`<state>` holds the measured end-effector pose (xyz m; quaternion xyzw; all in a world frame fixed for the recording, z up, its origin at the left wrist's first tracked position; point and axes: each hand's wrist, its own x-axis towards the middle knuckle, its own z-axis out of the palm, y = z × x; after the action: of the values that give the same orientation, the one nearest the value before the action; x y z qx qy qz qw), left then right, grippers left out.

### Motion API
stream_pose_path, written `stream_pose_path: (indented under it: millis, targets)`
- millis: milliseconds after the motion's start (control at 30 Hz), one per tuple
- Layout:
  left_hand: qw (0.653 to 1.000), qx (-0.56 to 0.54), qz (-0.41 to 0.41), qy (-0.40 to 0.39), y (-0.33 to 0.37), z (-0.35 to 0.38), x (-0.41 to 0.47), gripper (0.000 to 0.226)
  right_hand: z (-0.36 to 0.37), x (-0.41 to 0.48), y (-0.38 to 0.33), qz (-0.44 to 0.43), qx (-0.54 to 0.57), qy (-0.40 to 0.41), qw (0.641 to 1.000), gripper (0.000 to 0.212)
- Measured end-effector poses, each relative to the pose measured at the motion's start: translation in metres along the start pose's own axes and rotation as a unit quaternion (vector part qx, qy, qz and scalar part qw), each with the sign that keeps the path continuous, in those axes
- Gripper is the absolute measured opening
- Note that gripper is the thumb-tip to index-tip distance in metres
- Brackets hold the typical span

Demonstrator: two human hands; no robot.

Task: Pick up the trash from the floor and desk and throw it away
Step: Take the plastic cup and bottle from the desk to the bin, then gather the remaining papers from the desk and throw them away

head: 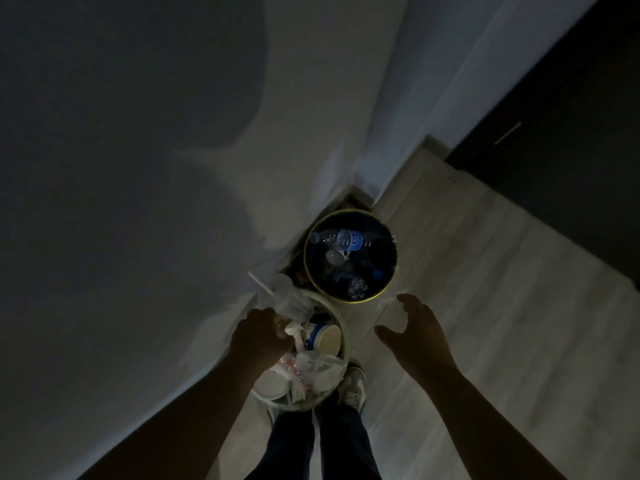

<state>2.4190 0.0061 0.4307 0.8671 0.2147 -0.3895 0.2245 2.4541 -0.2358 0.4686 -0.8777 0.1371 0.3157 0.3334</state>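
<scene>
Head view: you stand in a dim corner over two bins, at the throwing-away step. Your left grip (261,336) is curled over the pale bin (342,329) and seems to pinch a clear plastic cup (287,299) with a straw (258,280), though the light is too poor to be sure. Your right grip (415,330) hangs spread wide, holding nothing. The pale bin is heaped with a paper tub (325,337) and crumpled wrappers (315,367). The dark bin (349,300) beyond it holds plastic bottles (341,239). Your next move is probably to release the cup where room remains, as the pale bin looks nearly full.
</scene>
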Motion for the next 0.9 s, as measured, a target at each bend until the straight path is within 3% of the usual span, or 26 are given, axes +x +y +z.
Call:
stream_pose_path:
  millis: [200, 333, 467, 667, 900]
  targets:
    - [0.994, 0.045, 0.096, -0.015, 0.005, -0.039, -0.056, 0.047, -0.029, -0.042, -0.037, -0.028, -0.018, 0.022, 0.999, 0.061]
    - [0.987, 0.101, 0.126, 0.009, 0.017, -0.076, -0.1, 0.044, -0.058, -0.082, -0.064, -0.06, -0.097, -0.003, 0.993, 0.063]
    - [0.981, 0.091, 0.17, 0.031, 0.036, -0.133, -0.152, 0.059, -0.098, -0.125, -0.099, -0.108, -0.191, -0.021, 0.975, 0.067]
    - [0.949, 0.074, 0.27, 0.145, 0.08, -0.239, -0.245, 0.056, -0.19, -0.185, -0.18, -0.206, -0.223, 0.052, 0.951, 0.065]
    - [0.869, 0.065, 0.348, 0.346, 0.137, -0.343, -0.382, 0.06, -0.309, -0.264, -0.281, -0.392, -0.225, 0.12, 0.884, 0.068]
